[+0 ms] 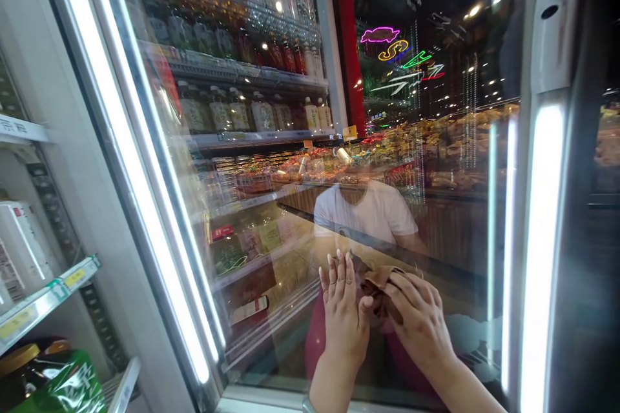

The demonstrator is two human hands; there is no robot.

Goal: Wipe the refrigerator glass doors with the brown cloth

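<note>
Glass door (455, 258); left hand (343, 313) upright, straight-fingered; right hand (420, 311) clutches cloth (379, 282).

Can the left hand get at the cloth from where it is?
Probably yes: the cloth is close beside the left hand, with nothing visible between them, though the right hand holds it.

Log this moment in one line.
left hand: open, palm facing transparent glass panel | right hand: gripping crumpled brown cloth | reflection: white short-sleeved shirt
</note>
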